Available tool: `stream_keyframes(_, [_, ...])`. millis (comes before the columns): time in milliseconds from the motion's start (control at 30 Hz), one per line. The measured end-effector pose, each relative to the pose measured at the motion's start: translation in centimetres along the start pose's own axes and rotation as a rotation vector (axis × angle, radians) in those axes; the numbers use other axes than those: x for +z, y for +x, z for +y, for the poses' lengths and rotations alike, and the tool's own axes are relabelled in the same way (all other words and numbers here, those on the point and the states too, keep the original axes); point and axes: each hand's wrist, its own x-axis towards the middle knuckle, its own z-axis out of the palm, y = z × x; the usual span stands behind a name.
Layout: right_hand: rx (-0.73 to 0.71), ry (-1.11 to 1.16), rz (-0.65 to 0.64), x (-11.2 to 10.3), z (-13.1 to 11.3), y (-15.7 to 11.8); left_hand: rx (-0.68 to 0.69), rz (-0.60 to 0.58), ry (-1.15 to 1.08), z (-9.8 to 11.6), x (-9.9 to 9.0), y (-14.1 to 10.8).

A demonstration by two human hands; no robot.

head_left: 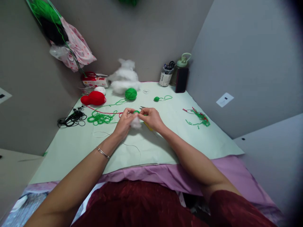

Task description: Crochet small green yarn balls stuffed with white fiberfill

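The fingers of a person's left hand [124, 123] close around a small green yarn piece [136, 111] above the pale-green paper-like tabletop [165, 148], while the fingers of the right hand [153, 118] pinch at its edge; a wispy tuft of white fibre stuffing [135, 123] spills out toward the wearer. The loose tuft could shed or pull apart if tugged unevenly. Yellow-handled scissors [148, 126], partly hidden under the right hand, could nick yarn or skin should that hand drop carelessly. To the left, a tangled heap of green yarn [100, 118] and a trailing red yarn strand [111, 113] lie close together, and could knot or snag if either is pulled.
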Motion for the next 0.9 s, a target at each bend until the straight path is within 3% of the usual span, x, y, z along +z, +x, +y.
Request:
stream_keyframes(233, [-0.046,0.023,-0.088,-0.9,-0.3,0.0,-0.010,0.004,0.018,0.1,-0.3,0.5])
stream_keyframes(433, [-0.137,0.001,-0.193,-0.2,-0.8,-0.6,0.061,0.145,0.048,-1.1,-0.7,1.0])
stream_keyframes(600, [-0.114,-0.086,-0.108,0.7,-1.1,-0.9,0.097,0.197,0.068,-1.6,-0.7,1.0])
stream_keyframes(767, [-0.037,-0.147,0.019,0.0,-0.9,-0.4,0.074,0.098,0.040,-0.9,-0.2,0.4])
stream_keyframes(900, [-0.002,-0.144,0.043,-0.9,-0.5,0.1,0.034,0.024,0.030,-0.7,-0.1,0.1])
